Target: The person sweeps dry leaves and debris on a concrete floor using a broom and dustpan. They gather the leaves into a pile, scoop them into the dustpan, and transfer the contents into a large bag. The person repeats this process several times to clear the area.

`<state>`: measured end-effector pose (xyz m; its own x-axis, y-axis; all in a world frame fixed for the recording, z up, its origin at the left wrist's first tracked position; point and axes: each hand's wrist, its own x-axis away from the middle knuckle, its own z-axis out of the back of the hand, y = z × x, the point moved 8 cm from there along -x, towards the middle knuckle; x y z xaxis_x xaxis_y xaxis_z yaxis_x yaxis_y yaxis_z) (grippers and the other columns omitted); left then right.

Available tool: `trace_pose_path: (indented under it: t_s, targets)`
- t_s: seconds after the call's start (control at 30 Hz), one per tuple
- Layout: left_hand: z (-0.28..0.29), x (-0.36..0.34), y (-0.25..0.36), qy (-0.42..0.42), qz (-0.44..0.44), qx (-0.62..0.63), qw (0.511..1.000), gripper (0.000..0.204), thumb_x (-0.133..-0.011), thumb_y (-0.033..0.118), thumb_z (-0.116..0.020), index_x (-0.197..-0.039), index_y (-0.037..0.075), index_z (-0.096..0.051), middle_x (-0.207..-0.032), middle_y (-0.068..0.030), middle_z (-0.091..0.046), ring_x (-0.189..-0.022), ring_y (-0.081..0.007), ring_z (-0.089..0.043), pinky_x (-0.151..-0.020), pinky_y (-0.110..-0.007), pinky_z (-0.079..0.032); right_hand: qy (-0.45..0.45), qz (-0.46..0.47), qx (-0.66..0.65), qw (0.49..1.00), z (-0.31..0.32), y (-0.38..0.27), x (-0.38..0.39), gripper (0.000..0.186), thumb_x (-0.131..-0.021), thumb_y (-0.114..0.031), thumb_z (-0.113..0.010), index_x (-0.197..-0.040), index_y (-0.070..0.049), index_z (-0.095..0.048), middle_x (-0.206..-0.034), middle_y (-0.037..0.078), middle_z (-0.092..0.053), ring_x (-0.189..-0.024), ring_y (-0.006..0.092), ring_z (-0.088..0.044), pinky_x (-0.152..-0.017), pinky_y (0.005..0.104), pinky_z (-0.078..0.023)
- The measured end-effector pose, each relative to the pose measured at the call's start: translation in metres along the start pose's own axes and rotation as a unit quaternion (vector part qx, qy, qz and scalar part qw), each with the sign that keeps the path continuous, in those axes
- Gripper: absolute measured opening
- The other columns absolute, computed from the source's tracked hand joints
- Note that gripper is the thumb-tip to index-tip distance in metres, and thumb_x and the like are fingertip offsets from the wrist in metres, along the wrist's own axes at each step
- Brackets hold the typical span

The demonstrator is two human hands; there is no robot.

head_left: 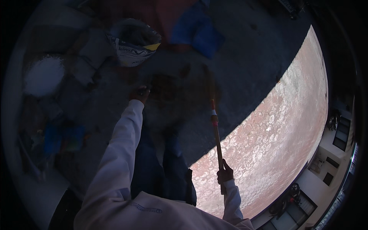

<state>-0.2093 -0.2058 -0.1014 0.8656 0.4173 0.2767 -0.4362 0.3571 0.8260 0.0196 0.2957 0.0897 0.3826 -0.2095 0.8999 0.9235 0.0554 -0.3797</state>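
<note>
One long stick (218, 142) runs forward from the person's right hand (225, 173), and everything else can be placed from it. That hand is wrapped around the stick close to its near end, the fingers pressed against the wood, probably so that most of the length stays free for reach. Red, white and pink bands mark the stick farther along; past them it fades into a brownish blur, so I can't tell what is at the tip.

Left of the stick, the left hand (142, 94) reaches out at the end of a straight arm in a pale sleeve (115, 153). It is too dark there to make out whether its fingers are spread or pinching something. The arm may be stretched that way to reach low or to keep balance. Between the two arms show the person's dark trousers (147, 165).

Beyond the stick and to its left is a printed sack (132, 57), its mouth facing up, perhaps stood that way so that things can go in or out easily. Straight past the stick's far end lies a blue cloth (197, 28), next to something red (168, 15). Far left of the stick is a white shape (44, 76), too blurred to name. Right of the stick spreads sunlit paving (272, 126); its far end is in shade.
</note>
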Motion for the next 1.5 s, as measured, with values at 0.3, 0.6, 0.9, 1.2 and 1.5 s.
trace_pose_path:
  t_s: [0.3, 0.6, 0.9, 1.2, 1.5]
  targets:
    - [0.009, -0.002, 0.009, -0.084, -0.038, -0.057, 0.994, 0.036, -0.063, 0.024, -0.073, -0.094, 0.010, -0.060, -0.097, -0.0089, -0.060, -0.091, -0.0253, -0.057, -0.081, -0.034, -0.046, 0.038, 0.154, 0.125, 0.979, -0.144, -0.059, -0.138, 0.017, -0.086, -0.017, -0.048, -0.102, -0.015, -0.053, -0.050, 0.000, -0.040, -0.034, 0.0110, -0.038, -0.030, 0.0255, -0.030]
    - [0.003, -0.024, 0.004, -0.258, -0.011, -0.081, 0.963, 0.029, -0.070, 0.035, -0.067, -0.087, 0.011, -0.062, -0.090, -0.0058, -0.061, -0.089, -0.0248, -0.056, -0.080, -0.033, -0.043, -0.109, -0.092, -0.058, 0.988, -0.177, 0.024, 0.054, 0.052, -0.084, -0.004, -0.046, -0.132, -0.019, -0.031, -0.053, 0.003, -0.045, -0.037, 0.0106, -0.042, -0.033, 0.0257, -0.033]
    - [0.147, -0.020, 0.015, -0.112, -0.018, 0.096, 0.989, 0.022, -0.076, 0.025, -0.065, -0.086, 0.005, -0.063, -0.094, -0.0048, -0.062, -0.086, -0.0150, -0.056, -0.077, -0.029, -0.044, -0.060, 0.037, -0.134, 0.988, -0.139, 0.033, 0.152, 0.057, -0.082, 0.000, -0.045, -0.134, -0.009, -0.025, -0.050, 0.002, -0.044, -0.036, 0.0092, -0.042, -0.032, 0.0249, -0.038]
    - [0.264, 0.056, 0.102, -0.013, 0.070, 0.174, 0.982, 0.024, -0.076, 0.022, -0.066, -0.092, 0.005, -0.061, -0.098, -0.0067, -0.060, -0.093, -0.0171, -0.055, -0.080, -0.030, -0.045, 0.037, 0.030, -0.137, 0.989, -0.082, 0.026, 0.110, 0.051, -0.084, -0.005, -0.040, -0.133, -0.017, -0.029, -0.048, 0.001, -0.043, -0.033, 0.0111, -0.042, -0.030, 0.0266, -0.038]
    - [0.402, 0.118, 0.260, 0.099, 0.081, 0.194, 0.973, 0.031, -0.077, 0.032, -0.063, -0.092, 0.006, -0.054, -0.101, -0.0117, -0.059, -0.088, -0.0194, -0.059, -0.068, -0.032, -0.053, 0.019, -0.030, -0.084, 0.996, -0.033, 0.027, 0.036, 0.047, -0.086, -0.011, -0.043, -0.131, -0.022, -0.032, -0.047, 0.001, -0.040, -0.033, 0.0117, -0.039, -0.030, 0.0284, -0.034]
